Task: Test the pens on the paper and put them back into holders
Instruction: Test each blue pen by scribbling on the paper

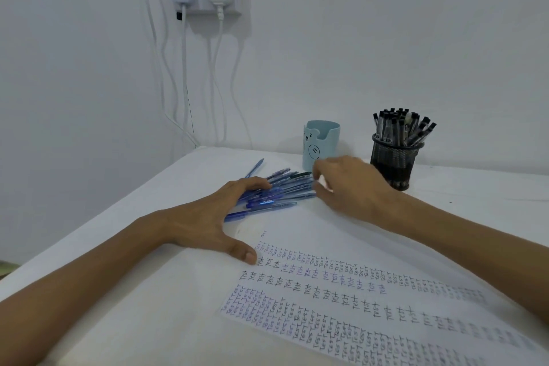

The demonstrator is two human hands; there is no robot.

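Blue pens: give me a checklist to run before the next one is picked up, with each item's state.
1. Blue pens within reach: they lie in a loose pile on the table between both hands. Ok.
2. Pile steadied: the left hand rests straight fingers on it. Ok.
3. Right hand has one pen: its fingers curl at the pile's right end, blurred. Cannot tell.
4. Light blue holder ready: it stands upright behind the pile and no pens stick out. Ok.
5. Black mesh holder has room: it looks packed with black pens. Not ok.
6. Paper has blank space: an unwritten area shows above the rows. Ok.
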